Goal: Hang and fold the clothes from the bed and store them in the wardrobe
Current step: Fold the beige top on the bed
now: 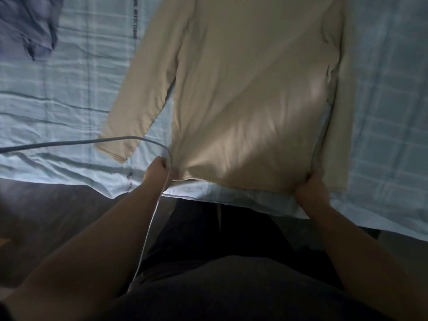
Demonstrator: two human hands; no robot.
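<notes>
Shirt [250, 89] lay flat on the bed [58, 89], both hands at its near hem.
Far left, a crumpled blue garment [30, 26] lay well apart from the shirt. A cable [69, 142] ran in from the left, passed over the shirt's sleeve end and dropped by the left hand [157, 172], possibly touching it (blurred). The left hand gripped the left hem corner and the right hand [312, 188] gripped the right corner, hands well apart.

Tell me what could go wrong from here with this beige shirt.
The cable runs over the splayed sleeve and past the left hand; it may snag or get folded in. That hand and the right hand grip the beige shirt by its hem at the bed edge, so a pull might drag it off.
</notes>
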